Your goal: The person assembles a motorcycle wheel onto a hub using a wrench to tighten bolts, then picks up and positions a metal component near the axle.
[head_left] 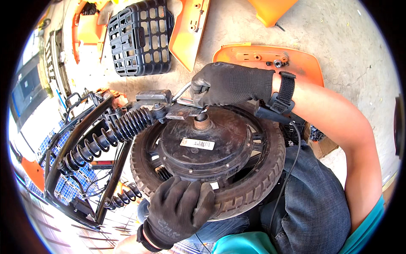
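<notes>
The wheel (211, 158) over the person's legs (317, 207) looks heavy and stiff, best held by its knobbly tyre (247, 197), where the left hand (177, 213) rests; the right hand (222, 84) curls near the axle (201, 122), but whether either's fingers (168, 195) clamp, I cannot tell.

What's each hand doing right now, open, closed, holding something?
Left hand: curled over the tire; gripping or just resting cannot be told.
Right hand: closed, by the bracket; whether it holds anything cannot be told.
</notes>
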Available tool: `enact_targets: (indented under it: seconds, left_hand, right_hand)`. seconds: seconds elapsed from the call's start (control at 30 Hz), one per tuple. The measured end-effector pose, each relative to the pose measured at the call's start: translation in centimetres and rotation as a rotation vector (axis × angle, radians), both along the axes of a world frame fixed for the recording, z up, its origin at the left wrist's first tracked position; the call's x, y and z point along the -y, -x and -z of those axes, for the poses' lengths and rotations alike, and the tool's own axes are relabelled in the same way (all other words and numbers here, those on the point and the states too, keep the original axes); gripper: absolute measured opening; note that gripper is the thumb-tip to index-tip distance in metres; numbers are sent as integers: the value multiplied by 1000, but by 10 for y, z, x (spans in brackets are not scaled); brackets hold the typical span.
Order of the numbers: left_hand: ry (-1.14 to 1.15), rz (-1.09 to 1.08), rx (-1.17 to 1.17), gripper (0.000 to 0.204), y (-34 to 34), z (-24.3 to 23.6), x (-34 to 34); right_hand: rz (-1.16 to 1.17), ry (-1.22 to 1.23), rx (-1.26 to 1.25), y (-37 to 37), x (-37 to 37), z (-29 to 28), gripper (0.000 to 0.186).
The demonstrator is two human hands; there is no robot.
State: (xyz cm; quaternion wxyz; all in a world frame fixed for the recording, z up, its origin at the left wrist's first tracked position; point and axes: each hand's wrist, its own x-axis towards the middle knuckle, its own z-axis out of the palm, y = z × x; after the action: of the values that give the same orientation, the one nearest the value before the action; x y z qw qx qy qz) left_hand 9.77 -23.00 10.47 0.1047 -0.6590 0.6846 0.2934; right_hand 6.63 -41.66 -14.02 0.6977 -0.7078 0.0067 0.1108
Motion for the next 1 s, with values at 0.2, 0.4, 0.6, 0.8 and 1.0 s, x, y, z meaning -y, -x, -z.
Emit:
enact_targets:
  seconds: [0.2,0.4,0.6,0.8,1.0]
  left_hand:
    - [16,20,15,40,0,-1,3]
    - [1,0,2,38,0,0,0]
    - [0,4,-20,38,-2,-2,0]
    - [1,20,-18,38,-3,-2,1]
    - [-7,15,-14,37,-3,-2,2]
  right_hand:
    - [-121,99,-52,-5,9,-3,27]
    - [-171,39,-65,-13,1,-1,27]
    - [-94,-50,-79,-4,1,-5,25]
    - [-87,-105,-95,0,5,-3,29]
    - [-120,-148,-305,-2,20,-18,27]
